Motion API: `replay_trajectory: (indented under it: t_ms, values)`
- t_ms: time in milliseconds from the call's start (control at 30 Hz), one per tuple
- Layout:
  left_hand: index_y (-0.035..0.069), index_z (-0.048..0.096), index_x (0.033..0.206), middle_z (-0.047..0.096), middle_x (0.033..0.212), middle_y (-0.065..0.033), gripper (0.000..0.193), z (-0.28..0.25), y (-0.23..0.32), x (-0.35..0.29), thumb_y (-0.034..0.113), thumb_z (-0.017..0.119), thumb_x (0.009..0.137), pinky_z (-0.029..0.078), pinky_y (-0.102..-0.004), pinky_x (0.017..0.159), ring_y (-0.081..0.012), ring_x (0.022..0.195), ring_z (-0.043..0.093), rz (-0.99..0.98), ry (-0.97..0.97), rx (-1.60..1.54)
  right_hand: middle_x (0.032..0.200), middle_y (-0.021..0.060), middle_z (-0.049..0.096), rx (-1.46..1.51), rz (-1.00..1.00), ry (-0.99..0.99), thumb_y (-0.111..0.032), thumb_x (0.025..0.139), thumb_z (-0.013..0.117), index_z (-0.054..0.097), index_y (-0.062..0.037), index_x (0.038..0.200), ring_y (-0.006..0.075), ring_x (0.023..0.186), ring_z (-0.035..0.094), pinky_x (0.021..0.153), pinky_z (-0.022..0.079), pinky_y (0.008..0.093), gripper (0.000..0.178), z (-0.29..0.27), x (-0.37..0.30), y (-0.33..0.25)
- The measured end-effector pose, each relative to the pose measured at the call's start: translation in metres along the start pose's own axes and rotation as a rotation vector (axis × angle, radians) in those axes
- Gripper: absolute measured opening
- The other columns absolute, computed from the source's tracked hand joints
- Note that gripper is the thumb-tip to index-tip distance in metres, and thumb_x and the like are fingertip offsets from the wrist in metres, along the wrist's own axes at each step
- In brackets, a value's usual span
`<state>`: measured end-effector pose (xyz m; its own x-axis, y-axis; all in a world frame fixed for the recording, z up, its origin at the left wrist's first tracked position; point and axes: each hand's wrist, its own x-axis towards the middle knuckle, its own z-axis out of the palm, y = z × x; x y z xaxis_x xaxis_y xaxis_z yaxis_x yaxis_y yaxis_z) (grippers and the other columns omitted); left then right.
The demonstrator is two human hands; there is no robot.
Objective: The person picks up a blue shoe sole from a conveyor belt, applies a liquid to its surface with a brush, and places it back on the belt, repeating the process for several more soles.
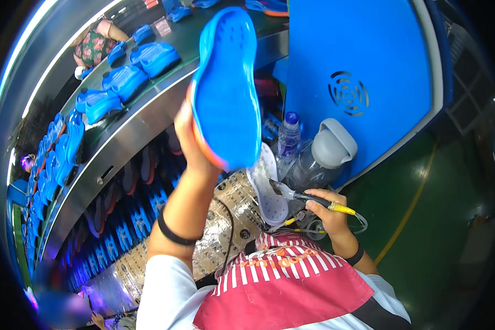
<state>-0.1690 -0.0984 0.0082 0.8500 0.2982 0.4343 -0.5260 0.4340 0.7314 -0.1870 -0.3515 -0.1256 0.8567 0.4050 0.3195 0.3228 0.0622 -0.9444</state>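
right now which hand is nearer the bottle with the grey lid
Right. The right hand, gripping a tool, is just below the bottle in the picture; the left hand, holding a blue shoe sole, is farther off to its left.

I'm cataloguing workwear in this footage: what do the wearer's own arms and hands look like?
The left hand and right hand wear no gloves. A black band circles the left forearm, another black band the right forearm. White short sleeves cover the upper arms.
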Motion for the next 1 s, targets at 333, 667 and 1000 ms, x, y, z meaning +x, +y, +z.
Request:
replay_trajectory:
  t_ms: [333,667,1000]
  values:
    - [-0.004,0.016,0.135,0.016,0.139,-0.0376,0.07,-0.003,0.014,0.173,0.051,0.03,0.094,0.042,-0.0574,0.09,-0.0496,0.11,0.048,-0.396,0.246,-0.085,0.068,0.0066,0.063,0.087,0.168,0.133,-0.006,0.076,0.065,0.066,0.0049,0.094,0.0095,0.063,0.058,0.059,0.044,0.0199,0.021,-0.002,-0.005,-0.024]
    - [0.012,0.065,0.109,0.057,0.113,-0.0205,0.038,-0.06,0.053,0.119,0.029,0.062,0.075,0.044,-0.043,0.088,-0.0327,0.108,0.053,0.747,0.289,2.107,0.076,0.0103,0.066,0.148,0.208,0.006,-0.003,0.073,0.066,0.065,0.0066,0.095,0.013,0.066,0.062,0.064,0.049,0.0227,0.024,0.012,-0.013,0.004]
    - [0.016,0.073,0.083,0.065,0.078,-0.0129,0.022,-0.094,0.094,0.12,0.033,0.061,0.076,0.05,-0.0414,0.071,-0.0299,0.079,0.062,0.552,-0.007,2.125,0.079,0.0084,0.059,0.139,0.243,0.028,-0.008,0.076,0.067,0.063,0.004,0.099,0.0099,0.061,0.054,0.056,0.04,0.0198,0.026,0.013,-0.029,0.029]
